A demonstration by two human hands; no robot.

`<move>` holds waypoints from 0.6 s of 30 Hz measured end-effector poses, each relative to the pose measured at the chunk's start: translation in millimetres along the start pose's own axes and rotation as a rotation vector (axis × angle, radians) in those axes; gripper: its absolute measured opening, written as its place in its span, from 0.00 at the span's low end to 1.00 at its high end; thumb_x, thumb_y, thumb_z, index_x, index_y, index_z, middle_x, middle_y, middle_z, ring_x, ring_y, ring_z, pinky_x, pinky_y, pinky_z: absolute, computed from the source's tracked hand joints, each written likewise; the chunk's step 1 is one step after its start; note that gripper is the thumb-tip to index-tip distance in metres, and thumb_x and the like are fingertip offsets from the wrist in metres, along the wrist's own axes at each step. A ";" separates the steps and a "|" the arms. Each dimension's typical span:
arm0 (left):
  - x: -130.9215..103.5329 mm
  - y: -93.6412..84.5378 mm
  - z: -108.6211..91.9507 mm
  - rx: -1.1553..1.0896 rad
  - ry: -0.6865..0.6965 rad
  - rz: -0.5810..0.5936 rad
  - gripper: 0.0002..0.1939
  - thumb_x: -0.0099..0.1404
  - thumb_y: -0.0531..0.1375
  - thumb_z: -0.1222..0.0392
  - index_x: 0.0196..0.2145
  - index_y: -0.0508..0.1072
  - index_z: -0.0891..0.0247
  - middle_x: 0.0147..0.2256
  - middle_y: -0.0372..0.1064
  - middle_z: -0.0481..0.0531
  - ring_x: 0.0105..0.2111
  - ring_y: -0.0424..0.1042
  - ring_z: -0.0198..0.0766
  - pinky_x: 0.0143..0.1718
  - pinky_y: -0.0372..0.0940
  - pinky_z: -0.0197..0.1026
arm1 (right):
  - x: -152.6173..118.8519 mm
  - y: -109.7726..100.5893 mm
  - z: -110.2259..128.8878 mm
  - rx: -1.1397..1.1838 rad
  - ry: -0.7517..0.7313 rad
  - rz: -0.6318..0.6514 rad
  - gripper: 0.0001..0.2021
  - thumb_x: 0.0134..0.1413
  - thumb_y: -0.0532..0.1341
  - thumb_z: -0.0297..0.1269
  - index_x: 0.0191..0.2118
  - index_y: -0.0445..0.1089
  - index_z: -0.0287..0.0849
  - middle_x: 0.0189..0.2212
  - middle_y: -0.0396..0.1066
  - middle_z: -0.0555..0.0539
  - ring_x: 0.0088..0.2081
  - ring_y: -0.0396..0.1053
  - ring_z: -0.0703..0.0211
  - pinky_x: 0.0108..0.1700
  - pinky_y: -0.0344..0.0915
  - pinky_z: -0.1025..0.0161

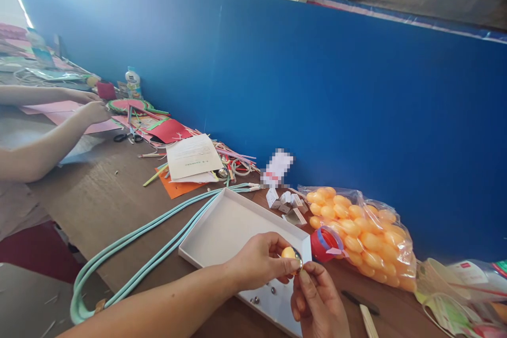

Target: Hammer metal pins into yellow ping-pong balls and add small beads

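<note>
Between the thumb and fingers of my left hand point(273, 261) is a small orange-yellow plastic ball point(288, 253) with a dark, shiny rim on one side. My right hand point(319, 296) meets it there, thumb and forefinger pinched at that rim; whether a tiny part sits between them is hidden. Both hands are over a shallow white box lid point(237, 214). Several small dark metallic beads point(256, 300) lie in the lid below my hands. Right of the lid, a clear plastic bag point(362, 229) holds many similar orange balls.
A red cup-like roll point(322, 243) stands by the lid. Folded paper pieces point(285, 203), a knife-like tool point(360, 302) and a mint-green cord point(158, 227) lie around. Papers point(194, 157) and craft sticks pile along the blue partition point(317, 90). At left, another person's hands point(95, 111) handle a watermelon-patterned fan point(129, 105).
</note>
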State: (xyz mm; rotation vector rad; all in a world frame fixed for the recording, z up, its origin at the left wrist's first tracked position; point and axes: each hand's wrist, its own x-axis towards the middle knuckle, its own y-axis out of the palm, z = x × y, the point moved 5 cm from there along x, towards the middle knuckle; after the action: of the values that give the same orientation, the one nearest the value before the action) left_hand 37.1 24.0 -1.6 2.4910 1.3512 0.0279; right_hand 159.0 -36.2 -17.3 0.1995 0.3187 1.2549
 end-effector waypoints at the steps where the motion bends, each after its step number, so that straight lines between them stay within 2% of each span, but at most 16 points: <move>1: 0.2 0.0 -0.1 0.002 0.001 0.003 0.25 0.47 0.68 0.46 0.36 0.69 0.66 0.29 0.71 0.51 0.27 0.71 0.35 0.32 0.66 0.40 | 0.0 0.0 -0.1 -0.001 0.001 -0.009 0.20 0.40 0.71 0.46 0.35 0.63 0.45 0.18 0.62 0.58 0.14 0.54 0.73 0.14 0.53 0.74; 14: -5.0 2.7 -7.5 0.017 -0.023 0.008 0.24 0.48 0.68 0.49 0.36 0.68 0.68 0.28 0.70 0.50 0.25 0.70 0.32 0.27 0.64 0.36 | -0.6 0.8 1.3 -0.045 0.006 -0.008 0.21 0.42 0.70 0.47 0.35 0.61 0.44 0.18 0.61 0.58 0.15 0.54 0.73 0.15 0.51 0.74; 18: -3.8 2.8 -5.6 -0.001 0.003 0.015 0.23 0.48 0.68 0.50 0.35 0.68 0.68 0.28 0.69 0.50 0.25 0.70 0.32 0.29 0.65 0.38 | -0.9 1.0 0.9 -0.022 -0.007 0.005 0.20 0.43 0.70 0.45 0.36 0.61 0.45 0.18 0.60 0.59 0.15 0.52 0.73 0.15 0.51 0.74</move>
State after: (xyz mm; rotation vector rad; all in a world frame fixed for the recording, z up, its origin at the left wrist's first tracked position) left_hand 36.4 20.8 5.0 2.5010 1.3333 0.0351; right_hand 158.1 -36.7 -16.0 0.1862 0.2984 1.2619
